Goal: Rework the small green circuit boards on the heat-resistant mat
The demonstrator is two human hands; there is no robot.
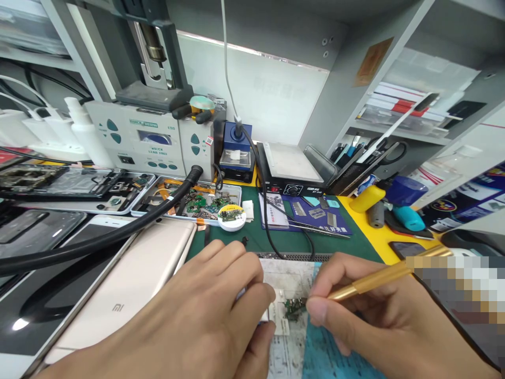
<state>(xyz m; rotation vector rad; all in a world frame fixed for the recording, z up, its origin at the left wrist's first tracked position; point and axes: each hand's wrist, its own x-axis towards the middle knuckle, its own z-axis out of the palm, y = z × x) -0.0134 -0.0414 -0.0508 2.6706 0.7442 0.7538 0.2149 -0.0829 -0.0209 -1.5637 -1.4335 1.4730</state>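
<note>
My right hand point(366, 310) grips a slim gold pen-shaped tool point(379, 279); its tip is hidden behind my fingers. Just left of those fingertips, a small green circuit board point(294, 309) lies on a worn white and blue work sheet point(290, 271). My left hand point(221, 310) is curled at the sheet's left side, thumb and fingers closed. A bit of something white and blue shows by its fingers, but I cannot make out what it holds. A pale strip lies under the board, partly covered.
Left of my hands are phones, including a gold one point(134, 279), under a thick black hose point(98, 242). A parts tray point(232, 197), a round tin point(232, 217) and tweezers point(319, 228) lie behind. A hot plate point(292, 163) and a rework station point(145, 139) stand at the back.
</note>
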